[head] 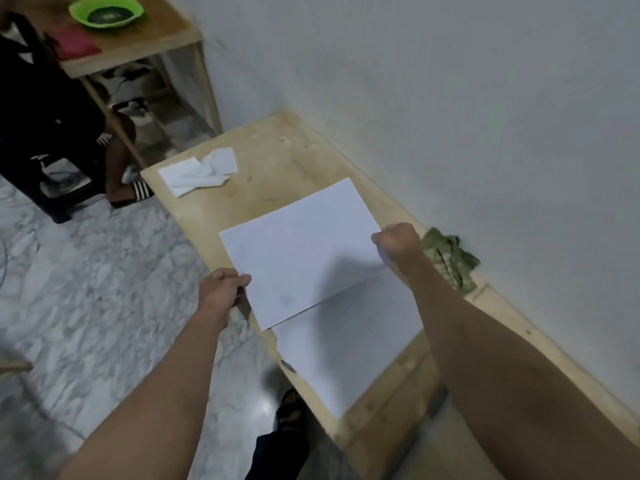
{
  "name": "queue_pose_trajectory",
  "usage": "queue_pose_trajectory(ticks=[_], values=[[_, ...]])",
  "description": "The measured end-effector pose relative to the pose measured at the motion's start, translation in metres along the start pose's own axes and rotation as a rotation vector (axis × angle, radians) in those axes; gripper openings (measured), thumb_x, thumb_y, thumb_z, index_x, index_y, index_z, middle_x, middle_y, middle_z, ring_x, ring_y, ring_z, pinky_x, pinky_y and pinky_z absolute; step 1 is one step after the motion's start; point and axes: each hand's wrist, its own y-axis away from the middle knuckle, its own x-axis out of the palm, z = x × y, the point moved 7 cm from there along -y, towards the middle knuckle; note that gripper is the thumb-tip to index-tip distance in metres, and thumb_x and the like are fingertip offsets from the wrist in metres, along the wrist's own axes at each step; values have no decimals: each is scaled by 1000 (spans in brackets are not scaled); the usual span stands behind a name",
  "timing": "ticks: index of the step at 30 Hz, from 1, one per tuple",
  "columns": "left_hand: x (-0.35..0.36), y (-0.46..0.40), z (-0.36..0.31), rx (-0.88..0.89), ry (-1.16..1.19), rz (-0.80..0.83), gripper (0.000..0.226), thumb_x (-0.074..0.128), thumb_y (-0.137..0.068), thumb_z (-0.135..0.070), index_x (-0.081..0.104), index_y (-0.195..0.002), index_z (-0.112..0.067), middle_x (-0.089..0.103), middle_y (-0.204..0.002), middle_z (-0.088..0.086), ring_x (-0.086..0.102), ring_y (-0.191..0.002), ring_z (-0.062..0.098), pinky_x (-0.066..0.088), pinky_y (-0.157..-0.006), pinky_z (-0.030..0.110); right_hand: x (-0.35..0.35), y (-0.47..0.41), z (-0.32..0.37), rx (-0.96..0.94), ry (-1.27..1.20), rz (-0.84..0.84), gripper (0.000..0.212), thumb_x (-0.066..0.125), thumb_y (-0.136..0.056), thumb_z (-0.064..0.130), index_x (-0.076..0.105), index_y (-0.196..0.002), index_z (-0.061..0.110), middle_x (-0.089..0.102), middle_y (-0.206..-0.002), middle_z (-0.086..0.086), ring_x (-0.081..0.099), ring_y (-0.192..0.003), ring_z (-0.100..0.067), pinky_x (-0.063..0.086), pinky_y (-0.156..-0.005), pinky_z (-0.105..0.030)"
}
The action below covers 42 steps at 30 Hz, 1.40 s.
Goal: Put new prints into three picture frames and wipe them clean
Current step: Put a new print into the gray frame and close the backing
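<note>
I hold a white sheet [301, 251] flat just above the wooden table [277, 157]. My left hand [221, 289] pinches its near left corner, thumb on top. My right hand [398, 242] grips its right edge with curled fingers. A second white sheet [349, 348] lies on the table beneath, closer to me and partly covered by the first. White tissues [199, 171] lie crumpled at the table's far left corner. A green camouflage cloth [450, 259] sits bunched against the wall, just right of my right hand. No picture frame is visible.
The white wall [450, 98] runs along the table's right side. A wooden shelf [138, 57] at the back left carries a green bowl [105, 10]. A seated person's legs and dark clothes [45, 126] are at far left. The marble floor [97, 271] and my sandalled foot [291, 407] lie left of the table.
</note>
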Motion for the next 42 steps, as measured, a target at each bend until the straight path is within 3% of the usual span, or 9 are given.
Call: queue_pose_trajectory(ticks=[5,12,14,17,26,32,37,40,42], values=[[-4,-57,-10,22,-155,-105,18,76,-79,-5,62,-70,-11,69,-87,8,61,-82,27,49,-73,36,52,-79,23,5,278,-4,13,54,-76,12,57,-86,5,50,-74,-1,51,-73,-25,32,-52,-23],[-9,-80,-5,14,-214,-150,13,75,-82,-10,64,-77,-16,68,-87,4,63,-86,25,54,-85,39,90,-112,32,-9,368,46,18,52,-78,9,41,-65,11,45,-67,-1,47,-61,-22,28,-47,-25],[-9,-79,-5,30,-243,-173,13,74,-84,-15,68,-95,-16,67,-96,1,62,-95,23,53,-90,38,92,-113,36,-43,382,59,5,53,-78,10,50,-75,10,50,-76,-2,51,-71,-24,38,-55,-26],[-9,-63,-4,62,-288,-234,27,72,-88,-22,63,-114,-18,62,-103,-3,57,-98,18,47,-87,31,82,-108,27,-36,406,9,37,55,-80,15,56,-117,18,56,-107,-3,56,-99,-27,46,-82,-33],[30,34,44,86,-675,43,35,72,-79,-57,64,-76,-22,68,-69,-10,66,-69,10,47,-61,29,23,-52,-77,-65,649,112,25,50,-88,19,56,-109,7,58,-114,-9,55,-103,-32,45,-87,-36],[48,63,51,228,-804,-65,9,68,-87,-21,69,-95,-18,72,-112,-5,65,-93,16,51,-72,28,10,-25,-103,-131,646,112,21,56,-79,24,45,-94,13,53,-107,-11,50,-96,-29,40,-72,-32],[49,86,31,329,-524,80,19,63,-86,7,58,-69,1,72,-72,-13,68,-88,-3,37,-53,6,9,-22,-115,-44,485,168,68,60,-72,36,45,-135,19,47,-130,-12,44,-123,-36,44,-97,-45],[40,98,15,364,-521,228,14,66,-75,8,55,-66,9,65,-62,-13,70,-87,3,43,-67,12,11,-16,-110,-13,243,238,69,66,-57,40,57,-125,31,52,-128,-4,47,-123,-30,44,-100,-45],[27,99,3,407,-488,260,11,64,-65,-1,56,-59,2,63,-65,6,72,-91,21,46,-75,28,14,-6,-100,-23,26,311,43,73,-61,26,71,-103,25,65,-111,-5,58,-111,-26,49,-95,-41]])
